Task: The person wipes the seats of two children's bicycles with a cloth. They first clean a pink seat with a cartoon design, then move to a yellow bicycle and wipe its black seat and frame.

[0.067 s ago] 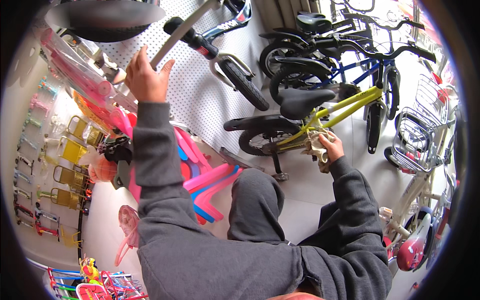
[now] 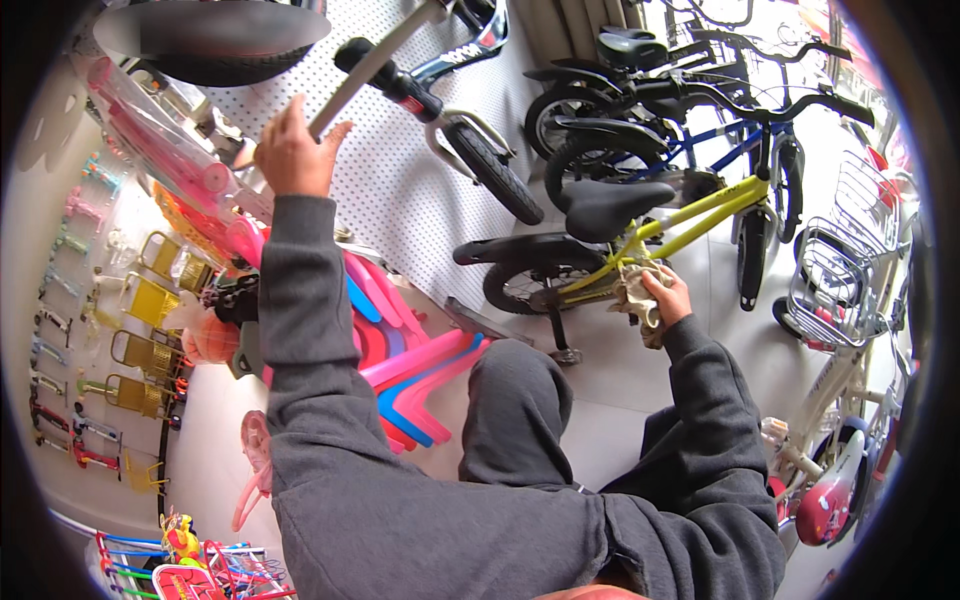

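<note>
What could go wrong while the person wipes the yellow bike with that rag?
The rag is pressed on the yellow bike close to the rear wheel and pedal, so it might snag there. The left hand grips a white bar overhead; pulling hard on it could shift the bike it belongs to. The person is wedged in beside the pink and blue seats, so a knee may knock them.
</note>
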The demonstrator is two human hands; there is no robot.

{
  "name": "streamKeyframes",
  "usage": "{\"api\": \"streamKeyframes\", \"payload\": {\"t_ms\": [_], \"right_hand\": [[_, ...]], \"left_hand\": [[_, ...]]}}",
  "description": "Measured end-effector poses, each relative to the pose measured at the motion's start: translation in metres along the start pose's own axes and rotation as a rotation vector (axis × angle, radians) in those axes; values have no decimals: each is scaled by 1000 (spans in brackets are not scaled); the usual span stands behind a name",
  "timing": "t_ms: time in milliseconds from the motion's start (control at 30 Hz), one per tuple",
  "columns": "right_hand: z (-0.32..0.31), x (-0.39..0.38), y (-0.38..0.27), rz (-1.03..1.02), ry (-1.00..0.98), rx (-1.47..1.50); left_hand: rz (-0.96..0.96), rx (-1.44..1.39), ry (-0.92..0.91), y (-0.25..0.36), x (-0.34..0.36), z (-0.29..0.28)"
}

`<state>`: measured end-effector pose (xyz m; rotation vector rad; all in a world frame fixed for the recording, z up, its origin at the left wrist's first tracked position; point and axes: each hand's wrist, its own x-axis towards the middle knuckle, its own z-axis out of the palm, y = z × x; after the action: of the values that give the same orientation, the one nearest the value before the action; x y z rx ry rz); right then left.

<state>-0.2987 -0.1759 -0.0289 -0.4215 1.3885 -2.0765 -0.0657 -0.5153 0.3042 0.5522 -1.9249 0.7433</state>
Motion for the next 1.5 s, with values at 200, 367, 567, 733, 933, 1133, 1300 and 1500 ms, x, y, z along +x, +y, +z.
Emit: {"api": "streamKeyframes", "payload": {"t_ms": [200,367,567,733,933,1133,1300,1500], "right_hand": [[3,-1,4,-14,-2,-12],[-3,-10,1,-9,10,-25],[-14,-10,1,-23,20,-72],[-11,-8,4,1,27,-97],[-10,-11,0,-7,7,-86],[-7,-11,-4,36,26,-88],[2,-13,-5,19,5,-100],[3,-12,-5,7,-8,-99]], "left_hand": [[18,-28,-395,-28,13,39],[27,-31,-305,-39,25,50],[163,90,-158,-56,36,36],[196,125,-132,-71,45,29],[161,108,-168,-89,46,30],[173,131,-165,-103,46,32],[267,255,-166,-93,40,30],[264,186,-229,-83,42,22]]}}
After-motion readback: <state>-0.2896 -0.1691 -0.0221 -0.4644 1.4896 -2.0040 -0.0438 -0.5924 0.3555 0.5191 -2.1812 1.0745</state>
